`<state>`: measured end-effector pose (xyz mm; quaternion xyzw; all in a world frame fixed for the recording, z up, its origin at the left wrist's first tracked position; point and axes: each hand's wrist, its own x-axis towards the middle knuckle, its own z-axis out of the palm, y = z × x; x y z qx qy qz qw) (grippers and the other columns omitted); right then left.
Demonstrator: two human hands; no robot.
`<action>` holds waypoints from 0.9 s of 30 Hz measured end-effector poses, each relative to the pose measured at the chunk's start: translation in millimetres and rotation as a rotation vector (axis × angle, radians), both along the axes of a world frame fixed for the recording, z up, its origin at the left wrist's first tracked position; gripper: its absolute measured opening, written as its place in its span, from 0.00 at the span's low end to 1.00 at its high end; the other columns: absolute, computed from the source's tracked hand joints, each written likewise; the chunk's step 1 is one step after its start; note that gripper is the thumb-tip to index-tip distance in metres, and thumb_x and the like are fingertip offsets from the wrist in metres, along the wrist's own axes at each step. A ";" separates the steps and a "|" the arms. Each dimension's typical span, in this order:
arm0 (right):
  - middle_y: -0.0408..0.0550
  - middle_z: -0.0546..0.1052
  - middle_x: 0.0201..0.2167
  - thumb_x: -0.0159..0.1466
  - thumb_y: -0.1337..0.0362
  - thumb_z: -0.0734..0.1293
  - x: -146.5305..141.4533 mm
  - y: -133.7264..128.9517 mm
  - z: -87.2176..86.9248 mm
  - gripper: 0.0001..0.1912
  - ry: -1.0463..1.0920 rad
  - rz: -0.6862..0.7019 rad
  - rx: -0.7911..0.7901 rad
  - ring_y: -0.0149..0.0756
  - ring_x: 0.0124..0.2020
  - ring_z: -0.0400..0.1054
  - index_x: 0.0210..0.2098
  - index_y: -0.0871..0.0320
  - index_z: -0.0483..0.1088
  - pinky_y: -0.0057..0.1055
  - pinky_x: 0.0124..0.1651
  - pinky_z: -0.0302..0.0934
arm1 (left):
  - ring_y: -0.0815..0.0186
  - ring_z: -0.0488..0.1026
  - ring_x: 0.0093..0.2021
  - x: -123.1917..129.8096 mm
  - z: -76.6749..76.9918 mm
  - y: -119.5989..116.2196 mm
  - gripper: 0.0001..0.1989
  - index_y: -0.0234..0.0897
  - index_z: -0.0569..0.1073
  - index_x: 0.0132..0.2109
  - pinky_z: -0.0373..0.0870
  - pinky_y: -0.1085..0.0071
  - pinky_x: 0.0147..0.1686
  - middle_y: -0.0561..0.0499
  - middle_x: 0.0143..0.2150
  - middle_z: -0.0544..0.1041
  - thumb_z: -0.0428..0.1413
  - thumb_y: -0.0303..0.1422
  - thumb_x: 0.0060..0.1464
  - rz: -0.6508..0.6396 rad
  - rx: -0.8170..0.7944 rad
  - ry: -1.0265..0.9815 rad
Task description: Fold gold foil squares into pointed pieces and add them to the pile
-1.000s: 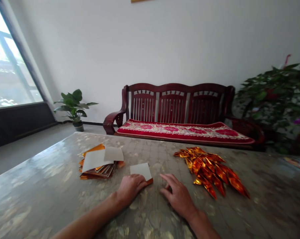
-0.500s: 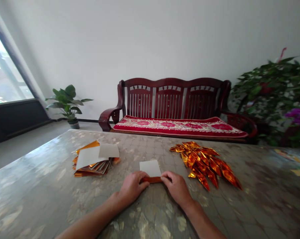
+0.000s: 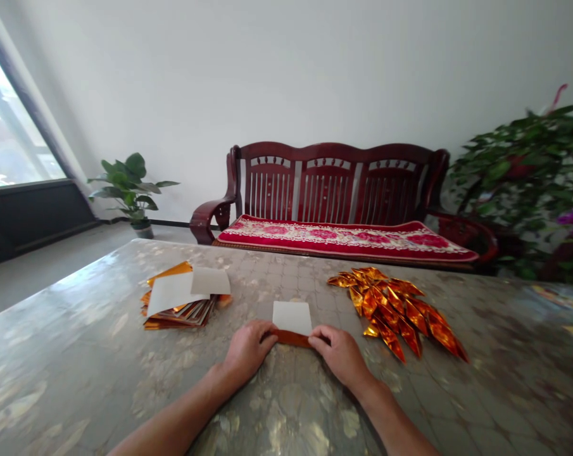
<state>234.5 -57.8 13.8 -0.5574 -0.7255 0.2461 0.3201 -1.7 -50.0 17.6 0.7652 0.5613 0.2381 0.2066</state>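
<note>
A sheet of foil paper (image 3: 292, 316) lies in front of me, its white back facing up. Along its near edge a strip is folded over, showing the orange foil side. My left hand (image 3: 249, 347) pinches the left end of that fold between thumb and fingers. At the right end, my right hand (image 3: 339, 354) grips the fold the same way. To the left is a loose stack of foil paper sheets (image 3: 172, 294), white and orange. A pile of folded shiny orange foil pieces (image 3: 385, 304), pointed at the ends, sits to the right.
The patterned table (image 3: 96, 354) spreads under everything. Behind it stands a dark red wooden bench (image 3: 324, 183) with a red floral cover (image 3: 343, 237). A potted plant (image 3: 137, 190) is at the left, and leafy plants (image 3: 518, 171) crowd the right.
The folded strip shows more of its orange face between my hands. My left hand has shifted slightly toward the strip's end. The whole view has moved a little.
</note>
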 end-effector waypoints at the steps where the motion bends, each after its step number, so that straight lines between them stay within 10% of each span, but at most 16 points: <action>1: 0.41 0.79 0.27 0.63 0.57 0.63 -0.1 0.2 0.0 0.11 -0.004 -0.001 -0.001 0.36 0.32 0.72 0.28 0.53 0.75 0.28 0.35 0.58 | 0.63 0.76 0.39 0.1 -0.3 -0.1 0.08 0.41 0.79 0.37 0.63 0.73 0.37 0.52 0.37 0.81 0.54 0.32 0.59 0.005 0.000 -0.008; 20: 0.40 0.78 0.25 0.57 0.63 0.69 -3.3 -6.1 -1.0 0.06 0.055 0.069 -0.030 0.33 0.28 0.71 0.26 0.56 0.75 0.25 0.33 0.57 | 0.66 0.73 0.31 2.0 -8.6 -3.8 0.06 0.39 0.78 0.35 0.61 0.74 0.32 0.54 0.30 0.79 0.56 0.31 0.53 -0.013 -0.013 -0.143; 27: 0.46 0.80 0.30 0.69 0.56 0.59 3.4 -3.6 0.8 0.18 0.081 0.074 0.089 0.38 0.34 0.73 0.33 0.56 0.77 0.29 0.39 0.61 | 0.65 0.74 0.36 1.4 -6.8 -7.8 0.08 0.39 0.75 0.32 0.63 0.73 0.37 0.54 0.32 0.78 0.53 0.23 0.49 -0.084 0.108 -0.067</action>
